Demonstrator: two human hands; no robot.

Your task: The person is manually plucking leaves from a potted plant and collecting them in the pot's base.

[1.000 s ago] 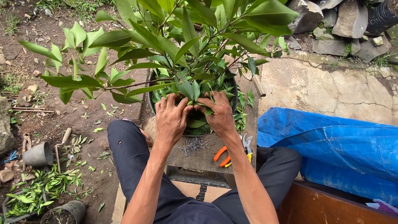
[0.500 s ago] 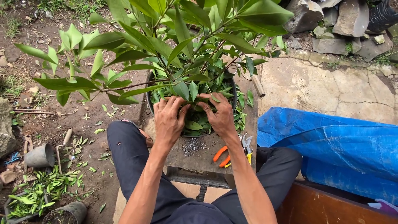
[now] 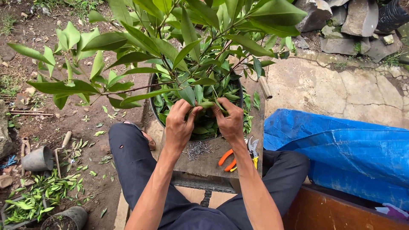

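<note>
1. Both our hands, left (image 3: 179, 123) and right (image 3: 230, 121), are pinched shut on one leaf (image 3: 205, 104) over the pot (image 3: 154, 111), centre frame. We reckon tugging hard could snap the twig.
2. The shears (image 3: 238, 155) lie near the bench (image 3: 200, 164) edge by our right wrist; an elbow nudge could drop them.
3. Leaves hide the soil, stem base and most fingertips, so our exact grip is unclear.

Both hands are at the near rim of the black pot (image 3: 154, 107), left hand (image 3: 179, 126) and right hand (image 3: 230, 123) pinching a green leaf (image 3: 205, 104) between them; orange-handled pruners (image 3: 238, 154) sit by the wooden stand's (image 3: 213, 164) right edge
</note>
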